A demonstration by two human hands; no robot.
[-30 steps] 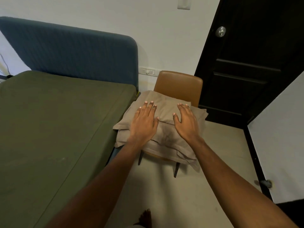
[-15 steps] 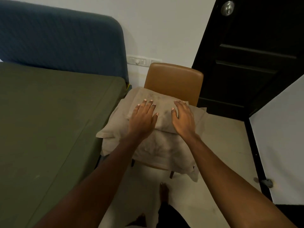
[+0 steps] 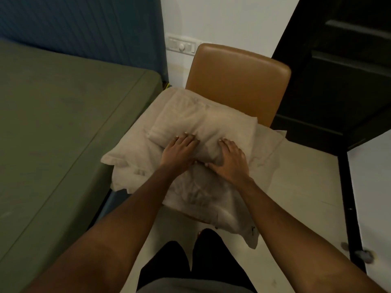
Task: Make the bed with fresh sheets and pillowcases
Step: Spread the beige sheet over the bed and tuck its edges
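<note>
**Hands drawn back to the near edge of the top pillow**

Since a second ago my hands have slid from flat on the pile back to its near edge, and the view has closed in on the chair.

My left hand (image 3: 179, 151) bends its fingers down into the cloth of the top pillow (image 3: 203, 123); its thumb is hidden beneath. My right hand (image 3: 229, 160) lies over the same edge with its thumb tucked under the fold, so both hands grip that pillow.

The chair (image 3: 237, 81) shows only its tan backrest; the seat and legs are covered by bedding. Below the top pillow the beige lower bedding (image 3: 190, 191) is rumpled, and I cannot tell where one layer ends. One corner droops off the front of the seat, and another rests against the edge of the bed (image 3: 63, 123).

The top pillow lies flat on the pile, its long axis running across the chair from left to right, with the left end angled a little nearer the blue headboard (image 3: 84, 28). The bed is cut off at the left, and the dark door (image 3: 338, 70) at the right.
</note>
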